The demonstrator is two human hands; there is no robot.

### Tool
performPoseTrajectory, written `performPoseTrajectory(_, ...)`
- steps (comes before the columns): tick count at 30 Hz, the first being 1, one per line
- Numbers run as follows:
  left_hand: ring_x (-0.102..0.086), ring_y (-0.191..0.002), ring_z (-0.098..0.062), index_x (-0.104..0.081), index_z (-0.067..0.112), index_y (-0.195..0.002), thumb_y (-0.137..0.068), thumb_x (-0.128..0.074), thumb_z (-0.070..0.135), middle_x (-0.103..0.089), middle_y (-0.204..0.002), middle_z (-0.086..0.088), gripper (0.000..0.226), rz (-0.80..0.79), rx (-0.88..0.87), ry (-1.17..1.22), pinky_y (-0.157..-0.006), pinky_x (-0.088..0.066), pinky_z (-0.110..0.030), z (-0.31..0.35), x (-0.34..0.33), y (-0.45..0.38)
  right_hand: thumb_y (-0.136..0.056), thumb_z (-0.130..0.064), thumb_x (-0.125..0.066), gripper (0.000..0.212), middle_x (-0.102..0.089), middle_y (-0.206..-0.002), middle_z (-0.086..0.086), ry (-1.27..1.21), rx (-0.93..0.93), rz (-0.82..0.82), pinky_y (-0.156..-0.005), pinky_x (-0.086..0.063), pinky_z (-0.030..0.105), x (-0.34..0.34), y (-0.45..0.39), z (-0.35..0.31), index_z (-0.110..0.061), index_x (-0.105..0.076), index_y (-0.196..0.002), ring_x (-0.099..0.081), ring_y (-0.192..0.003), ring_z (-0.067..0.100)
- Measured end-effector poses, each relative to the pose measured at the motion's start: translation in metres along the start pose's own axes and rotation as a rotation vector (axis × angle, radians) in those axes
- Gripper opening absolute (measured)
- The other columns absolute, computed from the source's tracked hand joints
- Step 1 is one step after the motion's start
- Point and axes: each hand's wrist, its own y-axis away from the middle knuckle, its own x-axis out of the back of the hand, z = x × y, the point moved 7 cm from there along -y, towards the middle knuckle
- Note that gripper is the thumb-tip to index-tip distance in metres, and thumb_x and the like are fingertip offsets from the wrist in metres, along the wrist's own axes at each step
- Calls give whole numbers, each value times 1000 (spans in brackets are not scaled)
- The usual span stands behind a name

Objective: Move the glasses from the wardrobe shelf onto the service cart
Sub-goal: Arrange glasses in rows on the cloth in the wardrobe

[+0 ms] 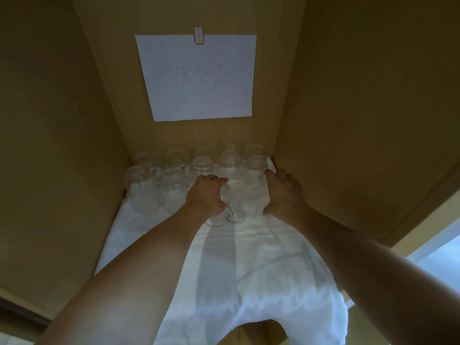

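- Head view: clear, rounded glasses (174, 170) stand upside down in rows on a rumpled white cloth (249, 270) at the back of the tan wooden wardrobe shelf (62, 145).
- A white paper sheet (199, 75) with handwriting hangs on the back panel.
- Your left hand (206, 195) curls round one front glass (221, 215).
- Your right hand (281, 192) cups the neighbouring glass (249, 195), thumb low, fingers wrapped behind.
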Motion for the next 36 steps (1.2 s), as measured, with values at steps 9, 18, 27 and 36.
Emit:
performPoseTrajectory(9,-47,-129,-28,-45,27,-152,-82,-75,41,-57,-140,-3,77,44,8,-98,-106,-47,-37,7,-1,-4,-75,-1,-78,91,-31,-147,18,42,252,15,-93,-53,32,1,-15,-48,-20,-35,-152,-46,-127,32)
performPoseTrajectory(18,-46,-127,-29,-49,23,-146,-83,-74,44,-58,-131,-6,71,70,39,-149,-104,-46,-38,14,-4,-7,-77,-6,-79,97,-35,-153,13,60,300,56,-105,-44,33,-5,-16,-51,-17,-26,-157,-43,-133,32)
performPoseTrajectory(27,-43,-133,-29,-46,22,-147,-85,-73,46,-57,-137,-5,72,73,-8,-55,-105,-45,-38,10,-1,-3,-76,-19,-86,117,-4,-169,10,-36,136,60,-117,-36,39,-10,-2,-43,-24,-6,-162,-22,-150,32)
performPoseTrajectory(36,-47,-136,-28,-51,17,-146,-80,-80,49,-52,-148,-8,80,56,-39,262,-107,-43,-33,-5,2,-2,-81,-38,-82,111,-10,-167,14,-96,-57,68,-118,-32,41,-4,24,-42,-24,-7,-161,-25,-148,34)
